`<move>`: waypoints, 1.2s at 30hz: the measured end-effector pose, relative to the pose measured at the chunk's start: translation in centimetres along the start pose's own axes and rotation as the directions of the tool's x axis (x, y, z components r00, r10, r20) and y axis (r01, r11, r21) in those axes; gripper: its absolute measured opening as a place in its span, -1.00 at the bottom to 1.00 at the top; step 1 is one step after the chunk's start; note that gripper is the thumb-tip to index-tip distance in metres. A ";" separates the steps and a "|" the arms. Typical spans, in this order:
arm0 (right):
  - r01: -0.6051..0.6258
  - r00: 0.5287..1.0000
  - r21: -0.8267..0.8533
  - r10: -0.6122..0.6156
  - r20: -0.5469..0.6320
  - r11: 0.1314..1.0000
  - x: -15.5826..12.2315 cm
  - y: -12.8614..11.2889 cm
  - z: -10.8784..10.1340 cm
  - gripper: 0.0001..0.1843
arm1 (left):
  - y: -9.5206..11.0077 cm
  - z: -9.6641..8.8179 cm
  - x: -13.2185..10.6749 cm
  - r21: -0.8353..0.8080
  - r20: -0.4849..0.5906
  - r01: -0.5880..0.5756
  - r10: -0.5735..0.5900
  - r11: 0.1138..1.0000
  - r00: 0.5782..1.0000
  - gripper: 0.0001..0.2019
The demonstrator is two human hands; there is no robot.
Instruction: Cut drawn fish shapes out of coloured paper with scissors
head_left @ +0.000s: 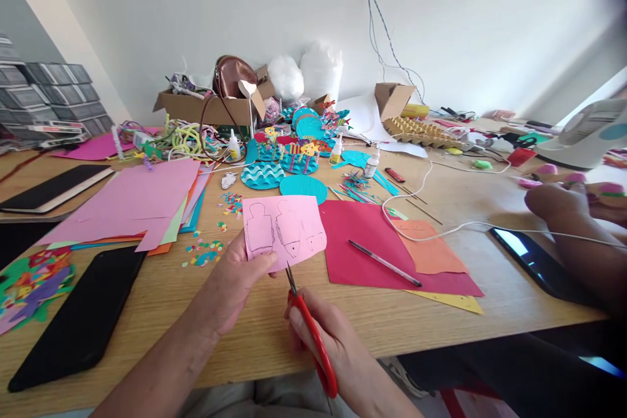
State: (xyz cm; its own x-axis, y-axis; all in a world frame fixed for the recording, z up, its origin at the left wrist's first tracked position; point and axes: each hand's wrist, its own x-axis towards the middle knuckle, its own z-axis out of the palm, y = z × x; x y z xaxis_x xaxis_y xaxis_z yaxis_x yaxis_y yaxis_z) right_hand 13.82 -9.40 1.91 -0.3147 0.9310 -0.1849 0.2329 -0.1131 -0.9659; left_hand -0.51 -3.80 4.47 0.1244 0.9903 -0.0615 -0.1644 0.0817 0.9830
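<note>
My left hand [247, 274] pinches the lower left edge of a pink sheet of paper [306, 215], which has outlines drawn on it in dark ink. My right hand [326, 326] is wrapped round red-handled scissors [313, 333]. Their blades point up and away from me, with the tips slightly apart at the paper's bottom edge. Whether the blades have paper between them is hard to make out. Right of the paper, a pen [385, 262] lies on red paper [353, 228], and an orange piece of paper [431, 248] overlaps that sheet.
Pink sheets [142, 202], a black tablet-like slab [81, 320] and a notebook [53, 187] lie left. Glue bottles [372, 163] and blue paper crafts [264, 175] stand behind. A white cable [455, 228] crosses the right side, near a phone [533, 261] and another person's hands [558, 202].
</note>
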 end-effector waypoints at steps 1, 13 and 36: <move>0.001 1.000 0.008 -0.001 0.005 1.000 0.1 0.0 0.0 -0.65 | -0.1 0.0 0.0 0.001 0.000 0.003 -0.003 1.000 1.000 -0.71; 0.030 0.999 0.113 -0.027 -0.030 0.993 0.9 -0.1 0.5 -0.61 | -0.5 -0.2 0.0 -0.018 0.028 0.036 -0.036 0.999 0.999 -0.71; -0.014 0.997 0.082 0.020 -0.078 0.997 1.2 1.5 1.1 -0.56 | -0.2 -0.8 0.2 -0.011 0.023 0.040 -0.039 0.999 0.999 -0.79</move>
State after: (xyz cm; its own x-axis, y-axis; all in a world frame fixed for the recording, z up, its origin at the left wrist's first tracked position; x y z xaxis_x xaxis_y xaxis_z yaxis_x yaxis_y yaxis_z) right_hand 12.79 -8.85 0.05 -0.2371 0.9528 -0.1898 0.1613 -0.1540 -0.9748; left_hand -1.25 -3.57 4.10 0.1535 0.9835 -0.0962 -0.1704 0.1223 0.9778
